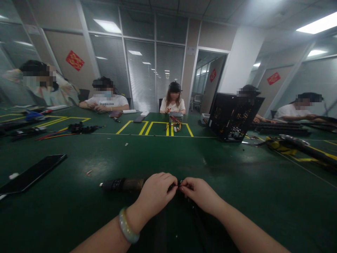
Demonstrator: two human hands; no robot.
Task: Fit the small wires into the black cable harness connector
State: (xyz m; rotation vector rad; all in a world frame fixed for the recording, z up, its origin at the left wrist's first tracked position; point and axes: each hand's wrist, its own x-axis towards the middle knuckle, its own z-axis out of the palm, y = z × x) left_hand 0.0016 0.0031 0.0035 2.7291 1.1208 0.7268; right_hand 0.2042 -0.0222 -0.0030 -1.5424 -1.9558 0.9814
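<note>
My left hand (159, 191) and my right hand (200, 194) meet just above the table in front of me, their fingertips almost touching. Each is closed in a pinch around something small and dark, mostly hidden by the fingers. Behind my left hand lies a dark cylindrical tool (118, 185) with a silver tip pointing left and a brownish body; it looks like an electric screwdriver, its right end covered by the hand. Below my right hand a dark cord or strap (194, 208) runs down toward me, hard to make out against the table.
A phone-like black slab (33, 174) lies at left on the green table (126, 158). Cables (76, 129) lie beyond it. Across the table stand an open black computer case (229, 117) and a power supply (176, 116). Tools (289, 142) lie at right. Several people sit around.
</note>
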